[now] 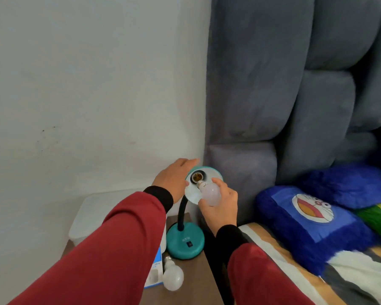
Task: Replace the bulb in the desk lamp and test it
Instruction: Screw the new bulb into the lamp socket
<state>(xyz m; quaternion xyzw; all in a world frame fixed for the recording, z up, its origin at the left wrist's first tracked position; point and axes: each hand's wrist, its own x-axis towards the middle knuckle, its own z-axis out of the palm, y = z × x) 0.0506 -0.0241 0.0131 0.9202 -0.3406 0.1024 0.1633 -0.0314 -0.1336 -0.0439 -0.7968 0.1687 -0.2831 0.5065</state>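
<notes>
A teal desk lamp stands on a brown bedside table, its round base bearing a black switch and its black gooseneck curving upward. My left hand grips the back of the lamp shade, which is tipped toward me so the bare brass socket shows. My right hand holds a frosted white bulb with its screw cap pointing at the socket, just below and right of it. A second white bulb lies on the table in front of the base.
A blue and white bulb box lies beside the loose bulb. A white lidded container sits at the table's back left. A grey padded headboard and a bed with blue plush pillows fill the right.
</notes>
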